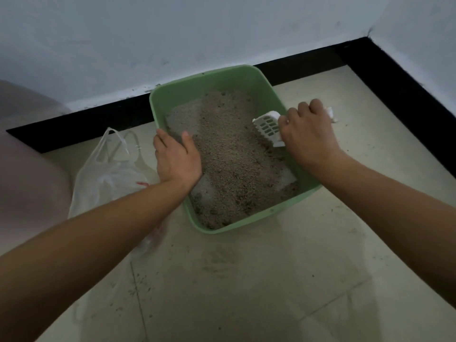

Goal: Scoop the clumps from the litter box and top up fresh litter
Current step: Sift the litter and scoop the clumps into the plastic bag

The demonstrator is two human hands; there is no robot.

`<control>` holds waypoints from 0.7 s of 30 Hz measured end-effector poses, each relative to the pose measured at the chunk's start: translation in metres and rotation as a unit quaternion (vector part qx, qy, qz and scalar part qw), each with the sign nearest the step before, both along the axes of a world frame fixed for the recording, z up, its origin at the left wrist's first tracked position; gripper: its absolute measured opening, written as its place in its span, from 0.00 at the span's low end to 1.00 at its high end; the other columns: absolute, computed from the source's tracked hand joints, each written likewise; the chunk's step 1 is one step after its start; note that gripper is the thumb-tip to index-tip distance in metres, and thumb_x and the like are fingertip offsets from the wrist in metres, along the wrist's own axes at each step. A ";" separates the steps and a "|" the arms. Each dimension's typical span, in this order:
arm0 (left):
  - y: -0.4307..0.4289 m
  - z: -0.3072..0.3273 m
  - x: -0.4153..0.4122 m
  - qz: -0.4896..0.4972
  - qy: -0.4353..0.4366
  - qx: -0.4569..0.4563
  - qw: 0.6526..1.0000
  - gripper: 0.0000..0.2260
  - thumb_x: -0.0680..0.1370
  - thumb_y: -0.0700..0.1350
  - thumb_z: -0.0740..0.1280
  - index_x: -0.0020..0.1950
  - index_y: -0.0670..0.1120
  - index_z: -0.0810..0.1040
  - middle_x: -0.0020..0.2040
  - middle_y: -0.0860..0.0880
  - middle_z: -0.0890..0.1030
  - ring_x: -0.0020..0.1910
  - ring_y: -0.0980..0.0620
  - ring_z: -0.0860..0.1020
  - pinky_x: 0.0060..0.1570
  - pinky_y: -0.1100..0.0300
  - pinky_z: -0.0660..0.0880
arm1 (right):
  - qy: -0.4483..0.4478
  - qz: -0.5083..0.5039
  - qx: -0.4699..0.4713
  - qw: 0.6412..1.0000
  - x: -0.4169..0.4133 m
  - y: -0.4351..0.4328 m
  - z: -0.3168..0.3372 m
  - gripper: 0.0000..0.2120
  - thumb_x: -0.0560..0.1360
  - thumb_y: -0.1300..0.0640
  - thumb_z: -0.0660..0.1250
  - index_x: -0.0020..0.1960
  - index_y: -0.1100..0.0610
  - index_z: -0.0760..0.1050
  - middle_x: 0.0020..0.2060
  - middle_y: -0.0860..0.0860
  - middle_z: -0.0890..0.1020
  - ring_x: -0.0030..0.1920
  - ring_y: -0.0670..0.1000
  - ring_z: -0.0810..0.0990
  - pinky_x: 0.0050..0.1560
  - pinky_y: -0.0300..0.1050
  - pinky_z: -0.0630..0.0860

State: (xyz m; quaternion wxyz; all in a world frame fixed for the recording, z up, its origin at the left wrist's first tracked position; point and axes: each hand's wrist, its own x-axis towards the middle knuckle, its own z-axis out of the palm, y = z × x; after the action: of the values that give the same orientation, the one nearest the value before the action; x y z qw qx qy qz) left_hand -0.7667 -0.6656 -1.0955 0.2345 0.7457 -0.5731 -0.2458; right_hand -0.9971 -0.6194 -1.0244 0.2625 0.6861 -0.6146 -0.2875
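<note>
You are looking down at a green litter box (209, 85) on a pale tiled floor (246, 280). It is pushed close to the black skirting (98, 119) at the foot of a white wall (172, 45), near a corner of the room.

Your left hand (176, 160) holds the box's left rim. The thumb lies inside and the fingers go over the outside, a grip that probably steadies the box while you dig.

Your right hand (306, 134) is clenched round the handle of a white slotted scoop (267, 127). The scoop blade is tilted, with its lower edge down in the litter against the right wall, so it seems you are in the scooping step.

The brown litter (234, 156) lies unevenly, heaped along the middle with paler, thinner patches at the left and near corners. No separate clump can be made out.

A thin, clear plastic bag (111, 174) lies open-mouthed on the floor just left of the box, probably to take the clumps. A small white thing (329, 113) shows beyond your right knuckles, but what it is cannot be told. No bag of fresh litter is in view.
</note>
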 end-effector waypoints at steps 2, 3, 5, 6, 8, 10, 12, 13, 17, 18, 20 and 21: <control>0.000 0.000 -0.001 0.000 -0.007 -0.002 1.000 0.31 0.83 0.56 0.50 0.79 0.37 0.48 0.78 0.39 0.54 0.74 0.39 0.61 0.69 0.48 0.63 | 0.012 0.047 0.039 0.998 0.005 -0.007 -0.007 0.14 0.77 0.50 0.66 0.57 0.57 0.77 0.45 0.53 0.80 0.45 0.52 0.76 0.52 0.47 0.71; 0.000 0.001 -0.001 -0.001 -0.011 -0.003 1.000 0.31 0.83 0.56 0.50 0.79 0.37 0.48 0.78 0.39 0.54 0.74 0.39 0.61 0.68 0.47 0.63 | 0.014 0.075 0.056 0.996 0.006 -0.009 -0.008 0.12 0.77 0.50 0.65 0.55 0.57 0.77 0.44 0.53 0.80 0.43 0.51 0.76 0.52 0.47 0.71; 0.000 0.001 0.000 -0.003 -0.012 -0.001 1.000 0.31 0.83 0.56 0.50 0.79 0.37 0.48 0.78 0.39 0.55 0.73 0.38 0.61 0.67 0.46 0.64 | 0.001 0.116 0.076 0.990 0.006 -0.013 -0.002 0.11 0.78 0.48 0.62 0.51 0.55 0.78 0.40 0.51 0.78 0.40 0.50 0.74 0.51 0.47 0.69; 0.000 0.001 0.001 -0.003 -0.010 0.000 1.000 0.31 0.83 0.56 0.50 0.79 0.37 0.48 0.78 0.39 0.55 0.73 0.38 0.61 0.67 0.46 0.64 | -0.014 0.128 0.080 0.988 0.001 -0.016 0.004 0.13 0.78 0.45 0.61 0.50 0.53 0.78 0.38 0.50 0.77 0.38 0.49 0.72 0.51 0.48 0.67; 0.000 0.001 0.002 0.000 -0.005 0.001 1.000 0.31 0.83 0.56 0.51 0.79 0.37 0.48 0.78 0.39 0.55 0.73 0.39 0.62 0.67 0.46 0.64 | -0.061 0.134 0.085 0.985 -0.012 -0.020 0.019 0.17 0.78 0.41 0.57 0.53 0.49 0.79 0.37 0.47 0.76 0.39 0.49 0.72 0.52 0.48 0.65; 0.000 0.001 0.002 0.000 0.001 0.002 1.000 0.31 0.83 0.56 0.51 0.79 0.37 0.48 0.78 0.40 0.55 0.73 0.39 0.62 0.67 0.47 0.64 | -0.142 0.144 0.070 0.977 -0.026 -0.019 0.034 0.23 0.77 0.39 0.52 0.58 0.47 0.80 0.38 0.46 0.78 0.39 0.49 0.74 0.51 0.49 0.66; 0.001 0.003 0.002 0.001 0.005 0.005 1.000 0.31 0.83 0.56 0.50 0.79 0.37 0.48 0.78 0.40 0.55 0.73 0.39 0.62 0.67 0.47 0.64 | -0.207 0.152 0.038 0.966 -0.033 -0.015 0.041 0.27 0.75 0.40 0.50 0.60 0.50 0.81 0.39 0.49 0.81 0.40 0.52 0.76 0.50 0.50 0.66; 0.001 0.003 0.002 0.001 0.006 0.005 1.000 0.31 0.83 0.56 0.50 0.79 0.37 0.48 0.78 0.40 0.55 0.73 0.40 0.62 0.67 0.47 0.64 | -0.219 0.157 0.022 0.963 -0.033 -0.012 0.043 0.27 0.74 0.41 0.52 0.61 0.52 0.81 0.40 0.51 0.82 0.40 0.53 0.76 0.50 0.50 0.66; 0.000 0.001 0.002 -0.001 0.005 0.001 1.000 0.31 0.83 0.56 0.50 0.79 0.37 0.48 0.78 0.40 0.55 0.73 0.40 0.62 0.68 0.49 0.63 | -0.240 0.211 0.010 0.948 -0.015 0.003 0.033 0.20 0.76 0.44 0.62 0.63 0.53 0.79 0.41 0.52 0.81 0.41 0.54 0.76 0.53 0.52 0.67; 0.000 0.000 0.003 -0.001 0.006 0.000 1.000 0.31 0.83 0.56 0.50 0.79 0.37 0.48 0.78 0.40 0.54 0.74 0.40 0.61 0.69 0.49 0.63 | -0.246 0.222 0.025 0.943 -0.009 0.007 0.027 0.21 0.75 0.44 0.63 0.64 0.52 0.78 0.41 0.52 0.81 0.42 0.54 0.76 0.53 0.52 0.67; 0.000 -0.001 0.004 0.001 0.009 -0.001 1.000 0.31 0.83 0.57 0.49 0.79 0.38 0.47 0.78 0.41 0.54 0.74 0.40 0.61 0.69 0.49 0.62 | -0.235 0.229 0.080 0.941 0.001 0.010 0.017 0.23 0.75 0.43 0.62 0.67 0.49 0.77 0.43 0.51 0.81 0.43 0.53 0.77 0.52 0.51 0.70; 0.000 -0.002 0.005 0.001 0.010 -0.002 1.000 0.31 0.83 0.57 0.49 0.79 0.38 0.47 0.78 0.41 0.54 0.74 0.40 0.61 0.69 0.49 0.62 | -0.216 0.223 0.107 0.945 0.004 0.011 0.014 0.23 0.75 0.42 0.61 0.68 0.48 0.76 0.45 0.50 0.81 0.45 0.53 0.77 0.52 0.51 0.71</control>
State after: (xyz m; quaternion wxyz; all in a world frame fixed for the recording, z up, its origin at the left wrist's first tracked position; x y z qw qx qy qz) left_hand -0.7621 -0.6655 -1.0973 0.2419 0.7434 -0.5704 -0.2521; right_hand -0.9933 -0.6086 -1.0108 0.1063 0.8750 -0.4539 -0.1306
